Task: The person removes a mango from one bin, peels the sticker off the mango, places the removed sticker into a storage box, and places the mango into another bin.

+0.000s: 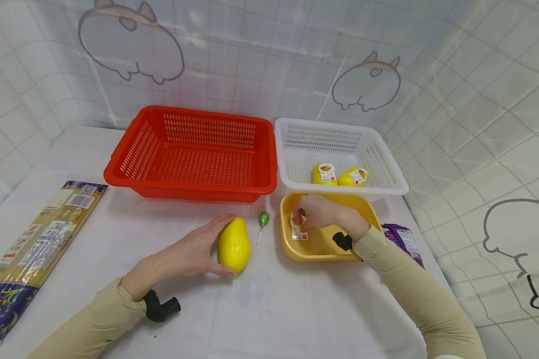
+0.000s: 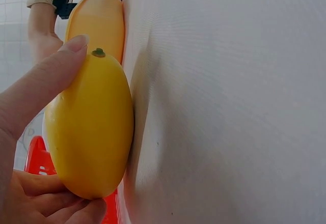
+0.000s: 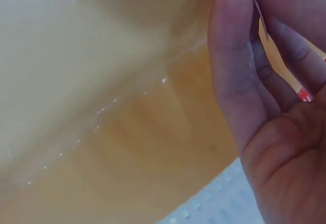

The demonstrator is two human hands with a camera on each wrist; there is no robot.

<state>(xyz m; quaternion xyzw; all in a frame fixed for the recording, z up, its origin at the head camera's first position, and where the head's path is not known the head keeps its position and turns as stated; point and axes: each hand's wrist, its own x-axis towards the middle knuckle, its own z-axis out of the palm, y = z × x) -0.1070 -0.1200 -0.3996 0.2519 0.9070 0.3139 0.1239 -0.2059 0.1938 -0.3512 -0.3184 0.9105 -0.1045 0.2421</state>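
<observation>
My left hand [image 1: 186, 252] holds a yellow mango [image 1: 234, 245] on the white tabletop, thumb at one end and fingers at the other. A small green stem nub shows on the mango in the left wrist view. Inside a yellow tub [image 1: 330, 255], my right hand [image 1: 320, 213] pinches a white sticker label [image 1: 299, 233] with a fruit picture. The right wrist view catches the label's thin edge [image 3: 262, 23] between thumb and fingers. A green lollipop [image 1: 263, 219] lies between the mango and the tub.
Behind stands a red basket [image 1: 193, 192], with a white basket [image 1: 386, 188] beside it holding two labelled mangoes [image 1: 325, 174]. A long noodle package [image 1: 45, 249] lies at the left. A purple packet [image 1: 404, 242] lies right of the tub. Tile-patterned sheeting surrounds the table.
</observation>
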